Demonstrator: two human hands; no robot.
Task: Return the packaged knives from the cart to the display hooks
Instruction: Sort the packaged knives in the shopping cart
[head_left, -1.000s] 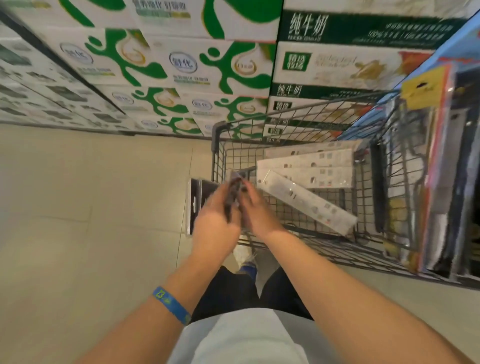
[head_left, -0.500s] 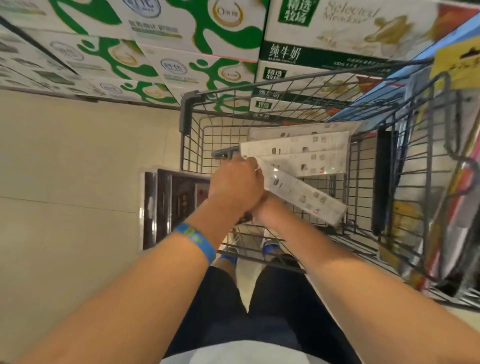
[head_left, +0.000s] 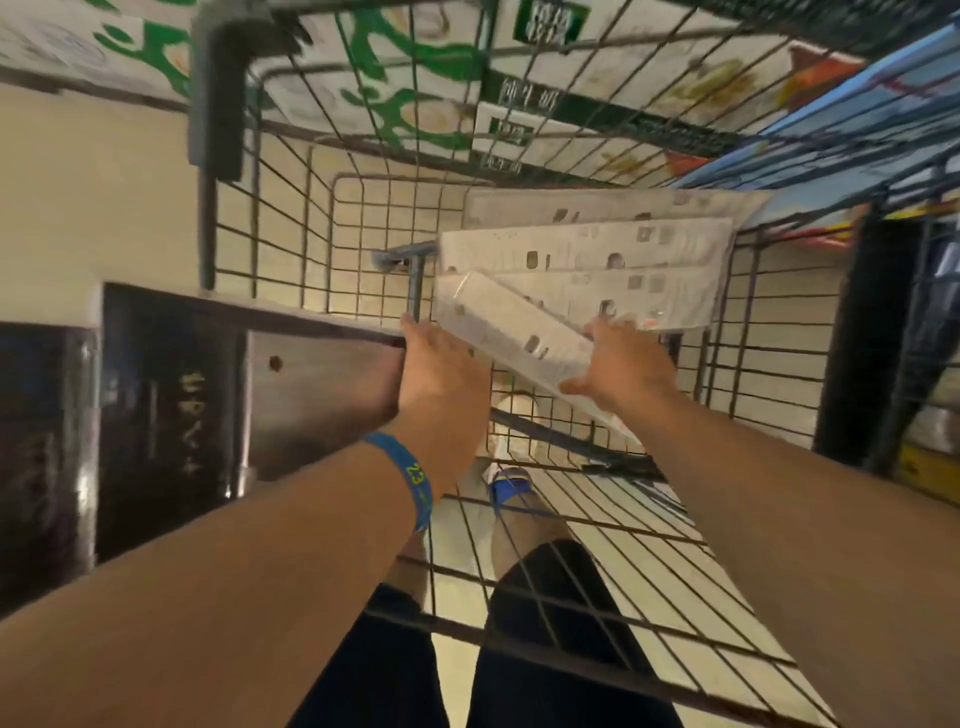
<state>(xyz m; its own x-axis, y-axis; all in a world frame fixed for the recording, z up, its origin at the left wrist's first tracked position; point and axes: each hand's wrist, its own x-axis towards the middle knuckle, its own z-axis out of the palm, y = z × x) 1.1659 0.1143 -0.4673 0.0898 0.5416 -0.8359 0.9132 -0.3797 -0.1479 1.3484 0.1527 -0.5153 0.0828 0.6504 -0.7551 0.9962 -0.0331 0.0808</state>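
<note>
flat, glossy dark knife packs jut past the left edge of the wire cart, gripped by the left hand. the right hand lies on a slanted pale rectangular pack inside; its grip is unclear.

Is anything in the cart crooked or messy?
Yes. The nearest white package lies slanted across the other white packages in the cart, which are fanned out, not stacked. The right hand touches it. The left hand grips dark packages.

I am wearing a blue wristband printed yellow-green; black packaged knives, white grey-dotted packs, a grey grid-wire cart and green-swirled white cartons are showing.
</note>
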